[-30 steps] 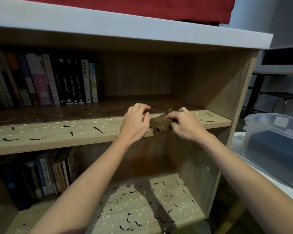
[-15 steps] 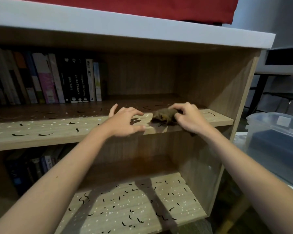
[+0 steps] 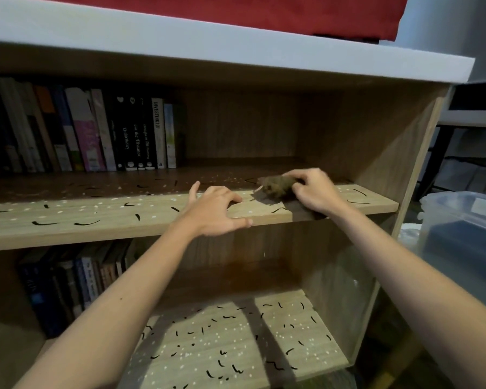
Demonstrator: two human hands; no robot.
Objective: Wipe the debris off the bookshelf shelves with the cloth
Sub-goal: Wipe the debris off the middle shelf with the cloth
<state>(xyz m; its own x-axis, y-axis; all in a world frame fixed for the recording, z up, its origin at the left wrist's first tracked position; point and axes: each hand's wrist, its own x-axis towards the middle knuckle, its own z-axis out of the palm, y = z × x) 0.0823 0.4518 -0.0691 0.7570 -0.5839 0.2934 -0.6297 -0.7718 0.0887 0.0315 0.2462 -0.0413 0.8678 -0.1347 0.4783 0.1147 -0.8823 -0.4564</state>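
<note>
Wooden bookshelf [image 3: 376,141], debris [image 3: 86,222] over middle shelf [image 3: 68,234] & lower shelf [image 3: 236,346]: right hand [image 3: 314,192] center-right, grip bunched round cloth [image 3: 277,185] on middle shelf, left hand [image 3: 216,213] beside, grip wide, empty, on shelf edge; prob early wiping, next: sweep cloth left thru specks.

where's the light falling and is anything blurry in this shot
Head view: light hits only the front strips of the upper shelf and lower shelf; their backs sit in shadow. The right hand and cloth look slightly blurred.
</note>
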